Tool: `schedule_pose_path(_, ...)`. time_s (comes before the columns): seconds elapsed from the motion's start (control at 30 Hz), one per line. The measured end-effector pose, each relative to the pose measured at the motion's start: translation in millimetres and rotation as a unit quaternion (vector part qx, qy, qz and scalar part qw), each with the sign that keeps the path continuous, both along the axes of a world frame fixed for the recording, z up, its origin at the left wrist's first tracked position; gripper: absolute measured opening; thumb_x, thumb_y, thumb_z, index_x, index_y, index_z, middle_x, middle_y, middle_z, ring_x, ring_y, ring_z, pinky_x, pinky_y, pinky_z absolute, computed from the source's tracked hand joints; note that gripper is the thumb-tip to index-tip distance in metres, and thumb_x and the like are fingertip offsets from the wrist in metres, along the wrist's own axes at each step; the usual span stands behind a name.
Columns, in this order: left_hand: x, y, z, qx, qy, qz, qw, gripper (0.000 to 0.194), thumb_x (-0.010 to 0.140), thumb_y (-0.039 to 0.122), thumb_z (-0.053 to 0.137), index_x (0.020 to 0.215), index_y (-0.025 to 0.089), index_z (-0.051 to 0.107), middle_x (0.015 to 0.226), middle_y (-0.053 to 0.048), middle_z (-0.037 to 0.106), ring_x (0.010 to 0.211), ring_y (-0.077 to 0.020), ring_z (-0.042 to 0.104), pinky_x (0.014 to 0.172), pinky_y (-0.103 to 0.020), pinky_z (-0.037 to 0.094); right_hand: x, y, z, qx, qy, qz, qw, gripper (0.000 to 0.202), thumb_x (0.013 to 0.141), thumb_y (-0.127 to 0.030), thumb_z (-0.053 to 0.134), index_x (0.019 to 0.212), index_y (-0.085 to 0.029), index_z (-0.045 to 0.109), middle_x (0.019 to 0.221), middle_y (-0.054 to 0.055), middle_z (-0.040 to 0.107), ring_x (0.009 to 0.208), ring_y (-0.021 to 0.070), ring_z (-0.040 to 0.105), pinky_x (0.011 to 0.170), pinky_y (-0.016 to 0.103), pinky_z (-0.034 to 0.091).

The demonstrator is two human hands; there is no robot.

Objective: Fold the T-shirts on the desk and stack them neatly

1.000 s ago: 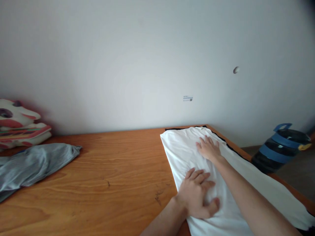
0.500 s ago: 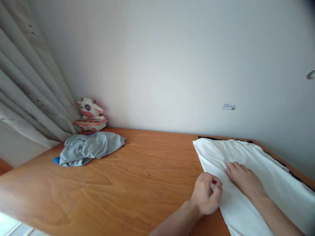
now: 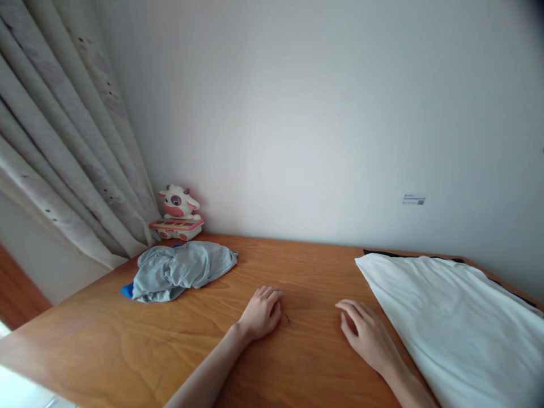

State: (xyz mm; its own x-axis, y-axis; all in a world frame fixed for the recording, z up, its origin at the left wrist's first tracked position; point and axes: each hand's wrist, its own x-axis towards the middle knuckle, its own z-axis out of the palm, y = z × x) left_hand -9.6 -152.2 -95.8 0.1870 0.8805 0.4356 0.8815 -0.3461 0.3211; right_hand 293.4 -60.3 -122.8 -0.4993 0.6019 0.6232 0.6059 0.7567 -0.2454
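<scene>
Currently, white cloth (image 3: 463,317) lies spread flat at the right of the scene, lightly wrinkled, its left edge slanting from the far side toward the near right. Black fabric (image 3: 414,256) shows as a thin strip along its far edge and again at the far right.

Right hand (image 3: 361,328) just left of that edge: thumb and fingers parted, a gap between them, nothing seen in the grasp. Forearm runs close beside the cloth.

Left hand (image 3: 261,311) near mid-scene, back upward, fingers loosely bent, thumb a little away from them; no object visible in it. Cannot tell whether either palm touches the wooden table (image 3: 314,368). Hands well apart from each other.

Grey cloth (image 3: 187,269) sits bunched to the left, farther off than the left hand; a blue bit (image 3: 127,290) pokes out at its left end.

Beyond it, far left, a cow toy with a keyboard (image 3: 178,212) stands near the pale wall (image 3: 297,113). Patterned curtain (image 3: 76,130) hangs left of the toy. Small printed label (image 3: 413,199) on the wall, right, text too blurred to read.
</scene>
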Motion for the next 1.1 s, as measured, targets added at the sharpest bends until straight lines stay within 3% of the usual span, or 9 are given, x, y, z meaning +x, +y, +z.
schedule_pose_path(0.1, -16.1, -1.2, -5.9, -0.009, -0.021, 0.058, 0.998, 0.035, 0.09, 0.013, 0.048, 0.122, 0.02, 0.062, 0.129, -0.011, 0.068, 0.119, -0.0253, 0.062, 0.107, -0.043, 0.048, -46.0, -6.0, -5.9, 0.003, 0.051, -0.02, 0.998, 0.023, 0.096, -0.027, 0.045, 0.109, -0.023, 0.063, 0.099, 0.008, 0.076, 0.093, 0.0245, 0.074, 0.084, 0.037, 0.056)
schedule_pose_path(0.27, -15.7, -3.5, -10.0, -0.054, -0.027, 0.054, 0.997, 0.031, 0.091, 0.016, 0.05, 0.117, 0.024, 0.066, 0.134, -0.008, 0.067, 0.125, -0.026, 0.06, 0.108, -0.046, 0.047, -83.2, 2.0, -7.6, -0.128, 0.028, -0.051, 0.99, 0.025, 0.097, -0.037, 0.041, 0.104, -0.024, 0.061, 0.063, 0.0, 0.068, 0.054, 0.0216, 0.068, 0.052, 0.03, 0.044)
schedule_pose_path(0.43, -24.6, -3.0, -9.9, -0.041, -0.068, 0.049, 0.996, 0.029, 0.086, 0.015, 0.057, 0.111, 0.023, 0.068, 0.126, -0.007, 0.068, 0.118, -0.0236, 0.061, 0.105, -0.039, 0.049, -77.3, 11.4, -12.6, -0.227, 0.093, -0.036, 0.969, 0.041, 0.092, -0.059, 0.041, 0.107, -0.026, 0.061, 0.06, -0.001, 0.067, 0.053, 0.0232, 0.067, 0.05, 0.03, 0.043)
schedule_pose_path(0.6, -46.1, 0.9, -11.7, -0.034, -0.077, 0.138, 0.987, 0.025, 0.084, 0.015, 0.057, 0.106, 0.022, 0.067, 0.115, -0.008, 0.068, 0.109, -0.0241, 0.063, 0.1, -0.04, 0.051, -68.9, 20.3, -20.4, -0.291, 0.098, -0.041, 0.951, 0.051, 0.083, -0.07, 0.047, 0.108, -0.029, 0.064, 0.079, 0.007, 0.077, 0.067, 0.0278, 0.075, 0.053, 0.032, 0.05)
schedule_pose_path(0.77, -53.1, 0.0, -15.8, -0.032, -0.06, 0.194, 0.979, 0.029, 0.087, 0.019, 0.057, 0.116, 0.021, 0.063, 0.121, -0.009, 0.066, 0.111, -0.0243, 0.061, 0.099, -0.038, 0.051, -66.1, 29.6, -27.1, -0.312, 0.114, -0.042, 0.942, 0.055, 0.075, -0.072, 0.052, 0.106, -0.029, 0.066, 0.078, 0.009, 0.078, 0.068, 0.0319, 0.076, 0.055, 0.037, 0.055)
schedule_pose_path(0.87, -72.5, -3.5, -6.4, -0.051, 0.048, 0.176, 0.982, 0.026, 0.093, 0.02, 0.053, 0.116, 0.021, 0.063, 0.124, -0.008, 0.065, 0.112, -0.0241, 0.059, 0.099, -0.039, 0.049, -64.5, 33.8, -30.1, -0.301, 0.126, -0.045, 0.944, 0.053, 0.076, -0.071, 0.053, 0.104, -0.028, 0.066, 0.078, 0.01, 0.078, 0.068, 0.0328, 0.076, 0.054, 0.037, 0.056)
schedule_pose_path(0.97, -114.4, -13.4, 16.2, -0.109, 0.198, 0.143, 0.964, 0.025, 0.096, 0.022, 0.05, 0.117, 0.022, 0.064, 0.128, -0.009, 0.065, 0.119, -0.0255, 0.057, 0.105, -0.041, 0.043, -64.0, 36.6, -32.1, -0.29, 0.125, -0.045, 0.948, 0.052, 0.077, -0.069, 0.053, 0.106, -0.027, 0.066, 0.083, 0.012, 0.08, 0.075, 0.034, 0.077, 0.058, 0.038, 0.057)
schedule_pose_path(1.1, -172.7, -33.0, 44.7, -0.143, 0.224, 0.258, 0.929, 0.048, 0.083, 0.03, 0.068, 0.13, 0.02, 0.06, 0.144, -0.016, 0.055, 0.133, -0.0351, 0.047, 0.111, -0.05, 0.036, -65.6, 38.0, -32.8, -0.28, 0.117, -0.041, 0.952, 0.05, 0.077, -0.068, 0.054, 0.104, -0.027, 0.067, 0.083, 0.012, 0.08, 0.07, 0.0334, 0.077, 0.053, 0.037, 0.055)
